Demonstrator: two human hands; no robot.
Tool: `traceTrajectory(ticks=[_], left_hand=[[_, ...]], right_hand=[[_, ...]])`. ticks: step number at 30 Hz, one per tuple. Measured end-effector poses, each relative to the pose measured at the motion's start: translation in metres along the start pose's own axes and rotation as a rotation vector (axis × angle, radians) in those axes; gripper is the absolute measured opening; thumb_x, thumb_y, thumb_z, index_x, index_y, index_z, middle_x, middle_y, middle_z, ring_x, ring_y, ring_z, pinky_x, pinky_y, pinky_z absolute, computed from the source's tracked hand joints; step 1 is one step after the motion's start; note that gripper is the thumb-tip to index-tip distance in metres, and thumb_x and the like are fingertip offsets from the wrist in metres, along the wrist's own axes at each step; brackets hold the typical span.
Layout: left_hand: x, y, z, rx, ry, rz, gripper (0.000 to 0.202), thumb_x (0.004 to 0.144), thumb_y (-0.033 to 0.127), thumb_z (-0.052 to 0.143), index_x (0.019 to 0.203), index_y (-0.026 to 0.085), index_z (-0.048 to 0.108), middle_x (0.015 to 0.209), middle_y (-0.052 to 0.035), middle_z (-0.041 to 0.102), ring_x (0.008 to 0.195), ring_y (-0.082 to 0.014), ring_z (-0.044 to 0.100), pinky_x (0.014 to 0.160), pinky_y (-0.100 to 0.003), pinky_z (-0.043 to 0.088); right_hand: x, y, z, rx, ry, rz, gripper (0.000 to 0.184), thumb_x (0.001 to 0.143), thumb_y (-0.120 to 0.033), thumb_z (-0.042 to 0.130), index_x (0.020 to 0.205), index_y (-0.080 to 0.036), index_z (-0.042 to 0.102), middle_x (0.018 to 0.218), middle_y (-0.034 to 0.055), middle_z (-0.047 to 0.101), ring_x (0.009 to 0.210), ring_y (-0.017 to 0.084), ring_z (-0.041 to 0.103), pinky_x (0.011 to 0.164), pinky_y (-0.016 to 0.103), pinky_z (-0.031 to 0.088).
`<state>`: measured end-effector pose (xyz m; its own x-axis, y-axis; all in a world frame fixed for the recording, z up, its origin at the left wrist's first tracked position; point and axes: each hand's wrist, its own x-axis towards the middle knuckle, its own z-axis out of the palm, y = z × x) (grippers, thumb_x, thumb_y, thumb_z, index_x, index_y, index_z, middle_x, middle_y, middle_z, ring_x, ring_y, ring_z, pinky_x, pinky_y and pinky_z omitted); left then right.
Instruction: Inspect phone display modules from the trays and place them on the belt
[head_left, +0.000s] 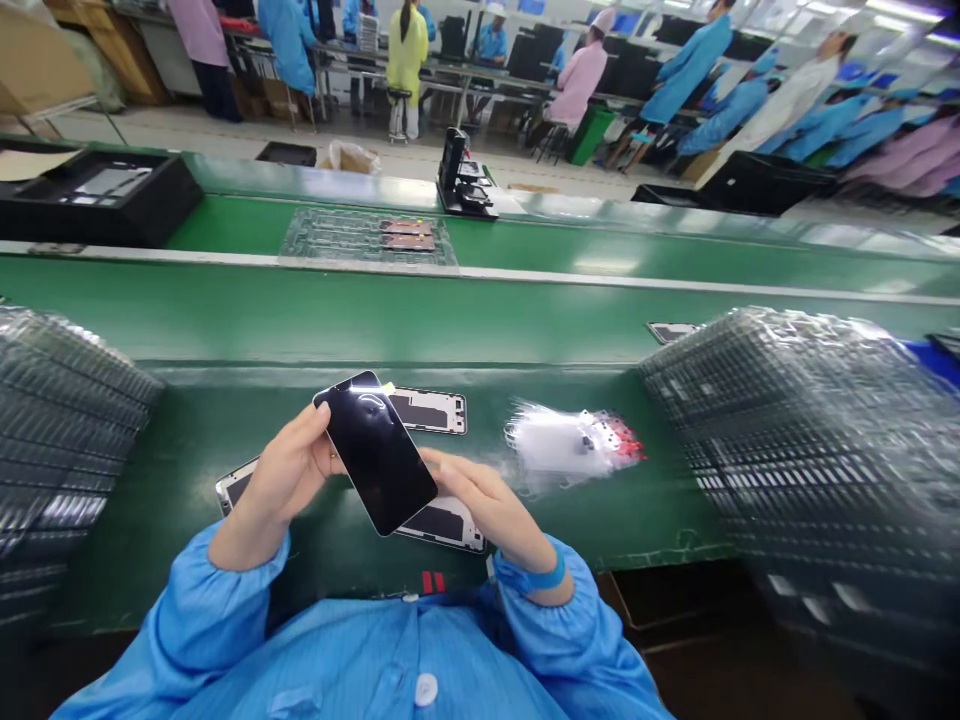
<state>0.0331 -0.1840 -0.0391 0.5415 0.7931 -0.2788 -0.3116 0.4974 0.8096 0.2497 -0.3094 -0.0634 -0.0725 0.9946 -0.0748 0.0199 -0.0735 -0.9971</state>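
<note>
Between my two hands I hold a phone screen, its glossy black face turned up and tilted. My left hand is closed on its upper left edge, thumb on the rim. At the lower right edge, my right hand grips it too, fingers partly hidden behind. Beneath and around it on the green bench lie phone frames: one behind, one partly under my right hand, and one mostly covered by my left forearm.
Tall stacks of clear plastic trays stand at left and right. A pile of clear film strips with red ends lies right of my hands. Beyond runs a green conveyor; past it are a clear tray, a black fixture and co-workers.
</note>
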Motion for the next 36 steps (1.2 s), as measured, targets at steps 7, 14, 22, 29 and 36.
traceTrajectory(ticks=[7, 14, 22, 29, 36], left_hand=[[0.0, -0.004, 0.0, 0.139, -0.097, -0.005, 0.053, 0.091, 0.062, 0.056, 0.119, 0.019, 0.07, 0.112, -0.0129, 0.074, 0.096, -0.0258, 0.071, 0.07, -0.034, 0.063], [-0.024, -0.022, 0.016, 0.757, -0.196, -0.108, 0.035, 0.08, 0.047, 0.07, 0.065, 0.016, 0.067, 0.055, 0.0013, 0.058, 0.05, -0.0107, 0.052, 0.05, -0.022, 0.044], [-0.019, -0.028, 0.012, 0.702, -0.199, -0.091, 0.04, 0.085, 0.051, 0.066, 0.068, 0.015, 0.071, 0.06, -0.0027, 0.064, 0.057, -0.0135, 0.057, 0.059, -0.024, 0.048], [0.038, 0.025, -0.008, 0.33, -0.002, -0.099, 0.042, 0.08, 0.027, 0.075, 0.121, 0.018, 0.066, 0.104, -0.0107, 0.073, 0.085, -0.0229, 0.071, 0.07, -0.033, 0.06], [0.119, 0.069, -0.042, 0.58, 0.533, 0.072, 0.035, 0.096, 0.028, 0.062, 0.129, 0.015, 0.058, 0.118, -0.0105, 0.066, 0.095, -0.0211, 0.068, 0.079, -0.04, 0.06]], right_hand=[[0.006, 0.011, 0.007, 0.349, 0.003, 0.114, 0.048, 0.089, -0.053, 0.068, 0.121, -0.017, 0.072, 0.095, 0.0092, 0.08, 0.081, 0.024, 0.079, 0.072, 0.034, 0.062], [0.008, 0.008, 0.008, 0.357, 0.155, 0.028, 0.039, 0.09, -0.051, 0.068, 0.113, -0.02, 0.073, 0.093, 0.0056, 0.08, 0.079, 0.024, 0.079, 0.072, 0.034, 0.062], [0.014, 0.011, 0.008, 0.391, 0.187, 0.025, 0.037, 0.09, -0.053, 0.067, 0.107, -0.021, 0.076, 0.088, 0.0047, 0.08, 0.077, 0.025, 0.079, 0.071, 0.034, 0.062], [0.032, 0.021, -0.007, 0.263, 0.032, 0.146, 0.052, 0.086, -0.06, 0.069, 0.115, -0.018, 0.074, 0.083, 0.0082, 0.079, 0.07, 0.021, 0.077, 0.063, 0.027, 0.057], [0.049, 0.063, -0.041, 0.224, 0.388, 0.131, 0.07, 0.072, -0.07, 0.076, 0.118, -0.018, 0.068, 0.095, 0.0094, 0.079, 0.073, 0.018, 0.074, 0.062, 0.025, 0.058]])
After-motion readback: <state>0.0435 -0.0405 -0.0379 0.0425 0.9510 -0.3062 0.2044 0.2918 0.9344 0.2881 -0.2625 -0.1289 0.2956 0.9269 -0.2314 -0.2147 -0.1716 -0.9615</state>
